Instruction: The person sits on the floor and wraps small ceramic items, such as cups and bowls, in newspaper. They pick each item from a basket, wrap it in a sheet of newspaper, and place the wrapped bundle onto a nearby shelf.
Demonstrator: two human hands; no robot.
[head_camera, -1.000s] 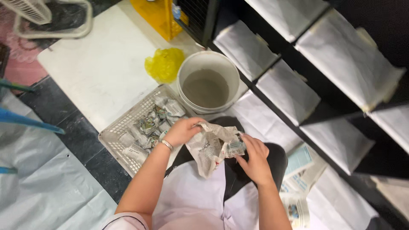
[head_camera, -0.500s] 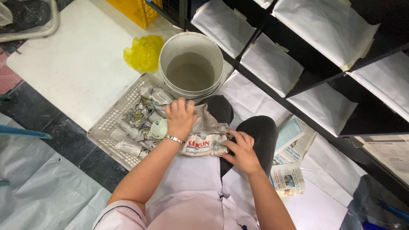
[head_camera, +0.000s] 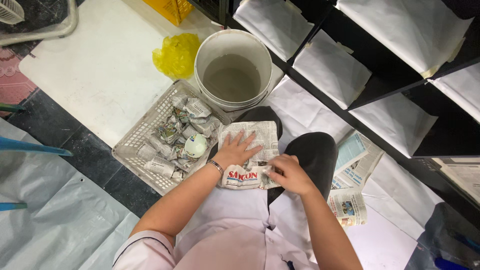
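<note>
A crumpled sheet of newspaper [head_camera: 257, 137] lies spread across my lap. My left hand [head_camera: 236, 151] presses flat on it with fingers apart. My right hand [head_camera: 291, 174] pinches the sheet's lower right edge. To the left, a white plastic basket [head_camera: 131, 145] holds several newspaper-wrapped bundles and one pale green egg-shaped thing [head_camera: 195, 145]. Beyond my knees stands a white bucket [head_camera: 233, 70] with murky water in it.
A crumpled yellow plastic bag [head_camera: 176, 54] lies on a white board by the bucket. Dark shelves lined with white paper [head_camera: 400, 75] run along the right. Folded newspapers [head_camera: 350, 175] lie by my right leg. Grey sheeting [head_camera: 45, 210] covers the floor at left.
The newspaper was bunched up between both hands; now it lies flattened on my lap. My left hand moved down onto it and my right hand lowered to its edge.
</note>
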